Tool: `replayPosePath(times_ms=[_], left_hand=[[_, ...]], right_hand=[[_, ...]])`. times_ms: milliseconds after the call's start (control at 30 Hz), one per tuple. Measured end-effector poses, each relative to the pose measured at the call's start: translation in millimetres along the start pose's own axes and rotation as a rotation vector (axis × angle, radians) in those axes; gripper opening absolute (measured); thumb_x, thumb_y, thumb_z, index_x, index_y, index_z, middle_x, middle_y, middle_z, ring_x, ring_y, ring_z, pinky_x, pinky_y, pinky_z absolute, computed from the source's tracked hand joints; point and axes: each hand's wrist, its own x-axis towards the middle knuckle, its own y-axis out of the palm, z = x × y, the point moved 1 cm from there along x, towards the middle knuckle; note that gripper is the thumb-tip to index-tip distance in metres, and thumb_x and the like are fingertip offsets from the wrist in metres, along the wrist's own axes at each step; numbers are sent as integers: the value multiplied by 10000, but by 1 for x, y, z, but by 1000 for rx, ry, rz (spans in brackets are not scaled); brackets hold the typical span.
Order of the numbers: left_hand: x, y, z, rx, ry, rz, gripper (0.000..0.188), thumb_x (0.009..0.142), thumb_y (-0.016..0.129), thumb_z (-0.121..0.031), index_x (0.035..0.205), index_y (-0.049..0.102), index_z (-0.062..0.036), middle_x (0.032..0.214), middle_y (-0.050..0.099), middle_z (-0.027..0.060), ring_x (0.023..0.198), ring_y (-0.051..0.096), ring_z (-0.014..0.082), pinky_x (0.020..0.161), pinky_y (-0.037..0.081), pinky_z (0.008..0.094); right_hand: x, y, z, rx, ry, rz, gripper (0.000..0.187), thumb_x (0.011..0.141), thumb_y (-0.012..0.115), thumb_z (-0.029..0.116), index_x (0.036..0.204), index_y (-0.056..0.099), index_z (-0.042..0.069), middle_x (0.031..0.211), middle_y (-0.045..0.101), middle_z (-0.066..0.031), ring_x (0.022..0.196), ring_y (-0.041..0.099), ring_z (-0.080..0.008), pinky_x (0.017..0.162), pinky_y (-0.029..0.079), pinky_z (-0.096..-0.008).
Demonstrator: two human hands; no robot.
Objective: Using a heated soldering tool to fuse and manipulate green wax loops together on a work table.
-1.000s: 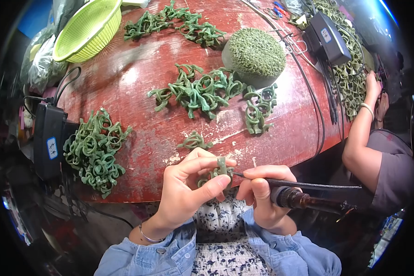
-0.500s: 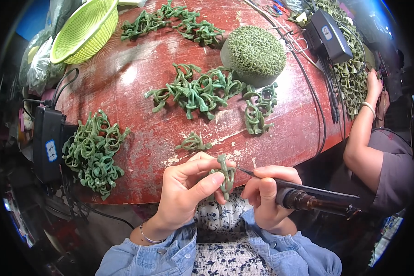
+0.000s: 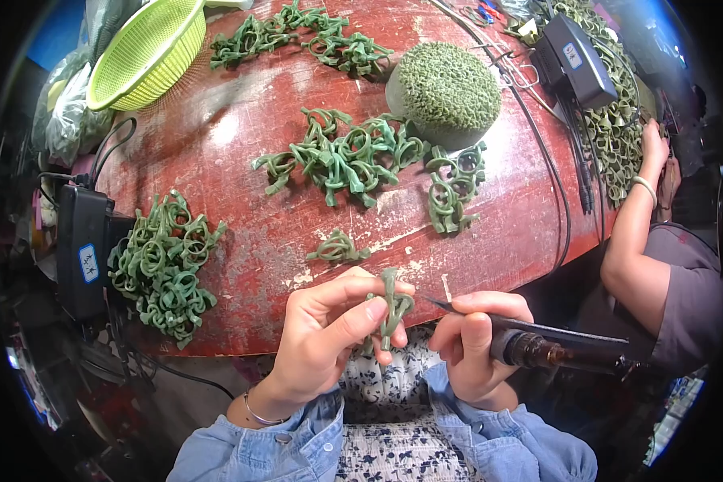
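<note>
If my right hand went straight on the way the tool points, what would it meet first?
Most likely the green ring piece in the left hand, just past the tip of the thin dark tool in the right hand; depth is hard to judge.

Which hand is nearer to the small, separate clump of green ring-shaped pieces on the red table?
Left. The left hand sits just below the small green clump in the picture; the right hand is farther off, to the lower right.
</note>
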Motion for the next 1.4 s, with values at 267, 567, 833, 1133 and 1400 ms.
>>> replayPosePath(times_ms=[267,567,833,1133,1400], left_hand=[[1,0,3,-79,-10,42,225,853,502,-62,1020,564,76,875,519,97,724,585,161,549,508,226],[0,5,6,167,209,51,224,809,556,-3,1027,582,40,961,512,105,849,581,180,641,536,259],[1,1,10,181,260,29,214,804,552,13,1014,582,42,1005,513,123,820,590,180,642,528,247],[2,0,8,197,252,142,220,807,546,7,1026,565,18,1044,501,130,849,574,161,608,506,216],[7,3,8,128,222,231,275,802,565,-11,1071,525,30,1099,481,146,954,535,173,689,491,233]], right_hand=[[-2,-3,0,-22,49,-49,198,893,474,181,967,483,-2,547,556,-64,428,453,-76,416,369,-211],[1,-4,9,123,40,105,239,894,472,233,953,482,1,597,587,-105,438,482,-92,414,401,-214],[-11,-9,3,34,135,-191,237,879,503,219,783,534,5,533,541,-52,402,453,-69,385,364,-205],[3,-2,8,71,488,105,150,813,585,33,946,572,-35,712,609,-48,557,510,-55,494,393,-189],[4,-6,6,534,640,213,199,815,589,40,988,509,-18,687,609,-85,469,480,-45,387,335,-179]])
